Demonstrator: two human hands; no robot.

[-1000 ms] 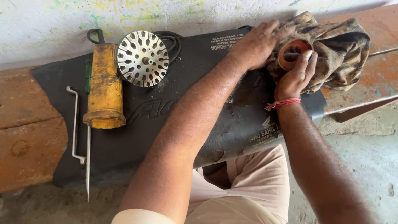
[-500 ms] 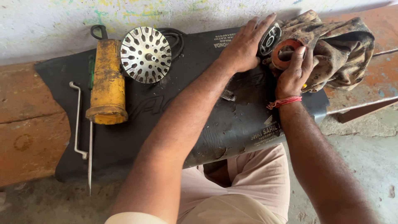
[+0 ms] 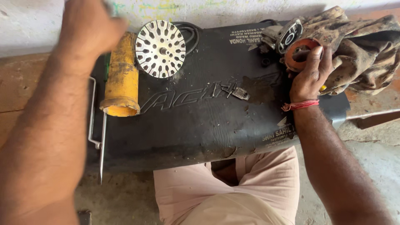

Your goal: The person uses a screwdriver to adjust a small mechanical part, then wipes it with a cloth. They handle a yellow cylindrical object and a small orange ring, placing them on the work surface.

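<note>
head view: the left hand [image 3: 89, 27] has left the orange ring [image 3: 301, 53], now empty above the yellow grease gun [image 3: 121, 79]; the right hand [image 3: 310, 77] alone grips the ring.

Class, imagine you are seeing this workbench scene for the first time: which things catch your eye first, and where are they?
The shiny slotted metal disc gleams at the top of the black mat, beside a worn yellow cylinder to its left. At upper right, the right hand grips an orange ring-shaped part against a dirty cloth.
</note>
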